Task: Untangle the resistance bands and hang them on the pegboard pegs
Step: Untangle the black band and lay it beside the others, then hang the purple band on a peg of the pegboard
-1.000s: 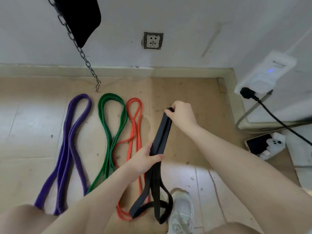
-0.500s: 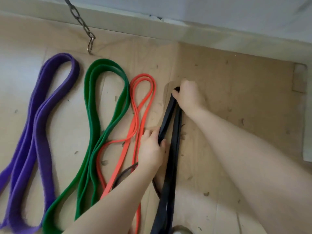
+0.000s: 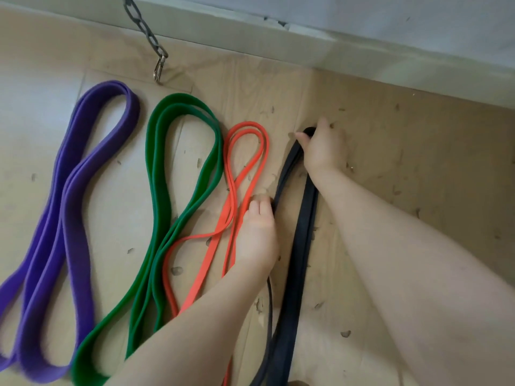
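Gripping the black band (image 3: 302,227) at its top loop, my right hand (image 3: 323,151) is holding it against the floor (image 3: 404,162). My left hand (image 3: 257,235) is pinching its left strand, beside the orange band (image 3: 245,174).

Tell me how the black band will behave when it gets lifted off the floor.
Probably floppy: the black band lies in loose, doubled strands that follow the floor where the right hand holds its top loop. It looks flat and wide, so it should not roll. Lifted by one end, its long tail would likely dangle and could catch the orange band beside it.
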Demonstrator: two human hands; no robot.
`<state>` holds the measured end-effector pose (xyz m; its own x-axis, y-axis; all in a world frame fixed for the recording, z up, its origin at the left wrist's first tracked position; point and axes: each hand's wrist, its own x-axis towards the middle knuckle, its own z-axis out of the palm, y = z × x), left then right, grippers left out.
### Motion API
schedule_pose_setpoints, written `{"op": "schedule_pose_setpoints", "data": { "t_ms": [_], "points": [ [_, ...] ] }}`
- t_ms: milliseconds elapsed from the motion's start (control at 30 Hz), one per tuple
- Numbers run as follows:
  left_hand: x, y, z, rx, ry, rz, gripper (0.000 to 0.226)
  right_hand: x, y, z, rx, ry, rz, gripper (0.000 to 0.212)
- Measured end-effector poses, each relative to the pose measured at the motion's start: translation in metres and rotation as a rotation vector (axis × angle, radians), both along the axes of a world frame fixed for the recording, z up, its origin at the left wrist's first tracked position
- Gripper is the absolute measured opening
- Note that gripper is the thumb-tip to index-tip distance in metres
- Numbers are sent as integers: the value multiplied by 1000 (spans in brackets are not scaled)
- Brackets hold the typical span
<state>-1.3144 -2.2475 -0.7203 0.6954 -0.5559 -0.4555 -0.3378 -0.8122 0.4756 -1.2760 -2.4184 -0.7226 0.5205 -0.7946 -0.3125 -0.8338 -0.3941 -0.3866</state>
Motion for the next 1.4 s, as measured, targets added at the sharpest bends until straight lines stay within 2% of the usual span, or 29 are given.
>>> {"op": "schedule_pose_setpoints", "data": {
  "t_ms": [100,167,233,333,467,567,700,800,933,1067,1167,1267,1400],
  "points": [
    [-2,0,3,-63,102,-117,55,3,4,3,31,53,-23,55],
    [-2,5,3,-103,49,-213,48,3,16,7,-2,83,2,61],
    [5,15,8,-168,-14,-220,39,3,35,12,-95,71,65,60],
    [38,43,20,-191,-41,-99,36,10,74,27,-130,-105,223,50],
    [105,103,37,-274,-176,117,35,43,141,44,50,-342,509,33],
    [160,143,39,-168,-277,352,34,80,185,45,263,-384,580,30],
    [216,171,25,-50,-357,454,40,125,221,32,543,-312,503,42],
    [239,170,14,15,-226,520,32,156,231,24,635,-233,404,48],
    [253,165,6,-73,-55,563,46,182,240,14,602,-157,310,49],
    [240,168,26,-301,90,503,33,166,245,30,674,-404,240,43],
    [216,176,69,-518,150,520,22,136,250,76,653,-603,190,37],
    [185,186,139,-636,185,485,30,103,260,146,702,-740,82,19],
    [142,198,260,-769,301,511,8,64,271,266,774,-814,-68,25]
  ]
}}
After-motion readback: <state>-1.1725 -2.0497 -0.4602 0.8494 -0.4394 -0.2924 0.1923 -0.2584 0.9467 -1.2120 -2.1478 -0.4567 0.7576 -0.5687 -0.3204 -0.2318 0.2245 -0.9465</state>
